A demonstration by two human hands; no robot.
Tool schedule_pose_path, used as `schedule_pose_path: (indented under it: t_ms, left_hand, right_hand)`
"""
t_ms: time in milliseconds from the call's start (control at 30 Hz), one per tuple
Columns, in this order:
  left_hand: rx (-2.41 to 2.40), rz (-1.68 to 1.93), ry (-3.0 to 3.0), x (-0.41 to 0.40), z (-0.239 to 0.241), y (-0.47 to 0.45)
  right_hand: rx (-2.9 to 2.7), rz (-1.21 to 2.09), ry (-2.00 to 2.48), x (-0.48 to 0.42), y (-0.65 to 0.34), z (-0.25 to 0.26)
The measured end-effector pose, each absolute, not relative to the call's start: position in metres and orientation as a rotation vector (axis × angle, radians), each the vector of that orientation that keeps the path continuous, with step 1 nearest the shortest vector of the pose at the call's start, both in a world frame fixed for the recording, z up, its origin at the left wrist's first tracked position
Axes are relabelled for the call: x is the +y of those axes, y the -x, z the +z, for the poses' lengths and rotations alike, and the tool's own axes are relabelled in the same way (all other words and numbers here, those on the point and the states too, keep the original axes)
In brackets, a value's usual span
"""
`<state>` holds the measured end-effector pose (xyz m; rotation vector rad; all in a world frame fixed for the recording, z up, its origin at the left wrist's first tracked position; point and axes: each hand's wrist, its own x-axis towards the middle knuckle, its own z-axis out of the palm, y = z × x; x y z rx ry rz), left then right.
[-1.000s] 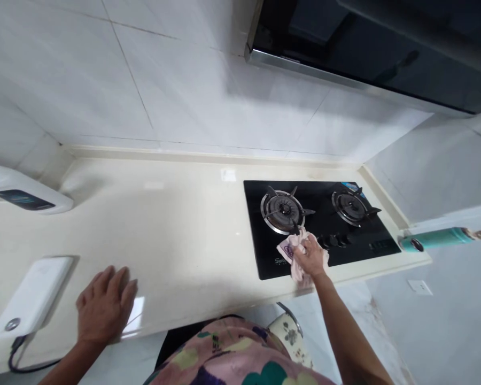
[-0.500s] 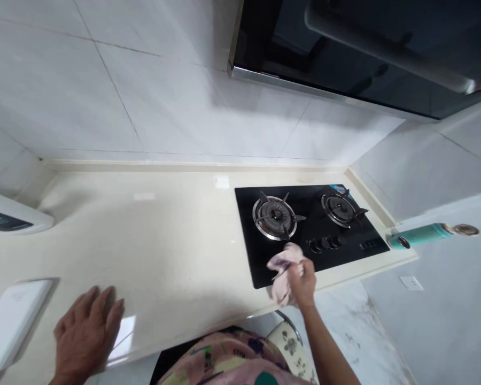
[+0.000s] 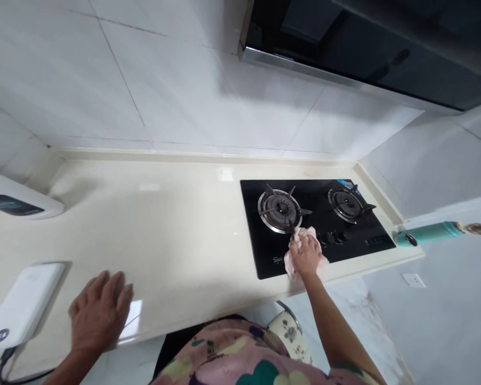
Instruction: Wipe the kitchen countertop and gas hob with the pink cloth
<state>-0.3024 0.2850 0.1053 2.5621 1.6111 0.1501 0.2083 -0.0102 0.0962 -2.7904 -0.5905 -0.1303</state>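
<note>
My right hand [image 3: 305, 253] is closed on a pink cloth [image 3: 309, 233] and presses it onto the front of the black glass gas hob [image 3: 260, 235], just in front of the left burner [image 3: 279, 209] and beside the row of knobs [image 3: 334, 237]. A second burner [image 3: 347, 203] sits at the hob's right. My left hand [image 3: 100, 312] lies flat on the cream countertop [image 3: 176, 230] near its front edge, fingers stretched out, holding nothing.
A white power bank [image 3: 22, 303] with a dark cable lies at the counter's left front. A white appliance [image 3: 12, 199] sits at the far left. A teal flask [image 3: 428, 233] stands at the counter's right end. A dark range hood [image 3: 369, 48] hangs above the hob.
My right hand with the cloth drew back toward the hob's front edge, then moved forward again to the spot in front of the left burner. My left hand stayed flat on the counter.
</note>
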Motion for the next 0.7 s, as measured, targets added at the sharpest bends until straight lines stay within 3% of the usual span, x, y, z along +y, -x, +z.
schedule_pose_path:
  t_ms: [167, 367, 533, 700]
  left_hand:
    - [1.599, 0.151, -2.547, 0.283, 0.112, 0.297]
    - [1.578, 0.139, -2.545, 0.286, 0.112, 0.298]
    - [1.600, 0.143, -2.512, 0.286, 0.112, 0.297]
    - [1.597, 0.169, -2.520, 0.284, 0.110, 0.296]
  right_hand:
    - [-1.115, -0.145, 2.589, 0.003, -0.095, 0.091]
    - [-1.544, 0.196, 2.017, 0.067, 0.003, 0.086]
    - [-1.255, 0.169, 1.773, 0.020, -0.020, 0.092]
    - [-0.542, -0.217, 2.301, -0.069, -0.132, 0.110]
